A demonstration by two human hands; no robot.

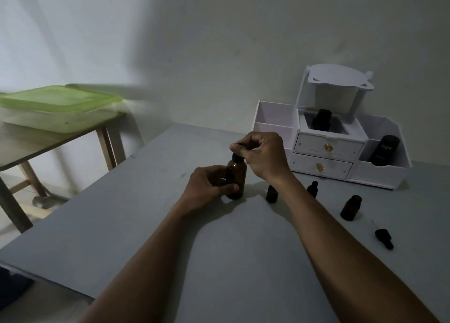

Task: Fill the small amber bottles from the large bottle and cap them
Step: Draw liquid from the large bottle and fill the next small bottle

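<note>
Large amber glass bottle (235, 179) is standing upright on the grey tabletop (121, 225) — left hand (207, 186) is wrapping closed around its body, right hand (264, 155) is pinching its black cap (237, 157) with closed fingertips. Three small amber bottles (272, 193) (312, 189) (351, 207) are standing to the right, the nearest uncapped — a loose black dropper cap (384, 238) is lying beside it.
</note>
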